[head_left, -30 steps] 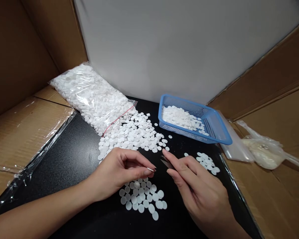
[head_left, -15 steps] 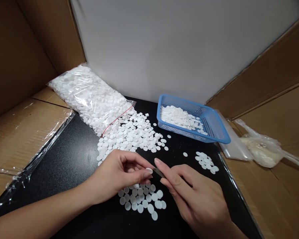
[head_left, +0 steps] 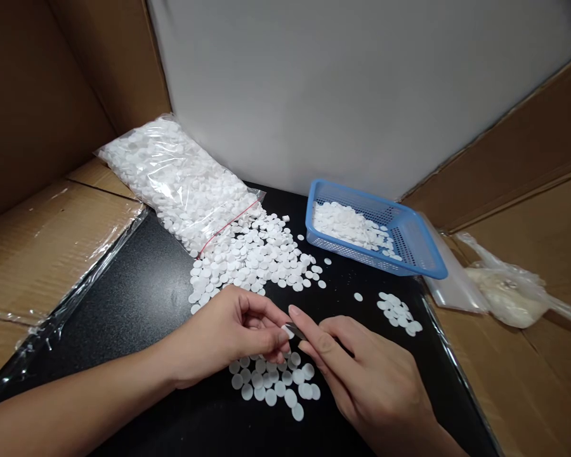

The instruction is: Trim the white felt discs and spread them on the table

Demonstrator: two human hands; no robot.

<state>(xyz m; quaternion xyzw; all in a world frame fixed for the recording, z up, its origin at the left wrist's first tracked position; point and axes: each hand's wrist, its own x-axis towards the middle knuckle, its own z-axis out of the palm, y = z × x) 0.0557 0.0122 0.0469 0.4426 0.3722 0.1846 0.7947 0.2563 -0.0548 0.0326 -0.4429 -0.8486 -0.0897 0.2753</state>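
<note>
Between the thumb and fingers of my left hand (head_left: 240,333) is a small white disc (head_left: 288,331). My right hand (head_left: 361,365) pinches a short dark metal blade (head_left: 295,329), whose tip meets the disc's edge. Most of the tool is hidden in the fingers, so its exact kind is unclear. Loose white discs (head_left: 271,381) lie on the black table just below both hands. Behind my left hand, a larger heap of discs (head_left: 257,257) spills from the mouth of a clear zip bag (head_left: 171,171).
A blue perforated basket (head_left: 375,254) with white discs inside stands at the back right. Nearer is a small disc group (head_left: 400,312). To the right lie a flat clear bag (head_left: 452,285) and a knotted plastic bag (head_left: 509,295). Cardboard (head_left: 42,247) flanks the table.
The blade has moved left against the disc, with my right fingertips closer to my left hand. The disc has tilted in my left fingers. The whole view has shifted slightly.
</note>
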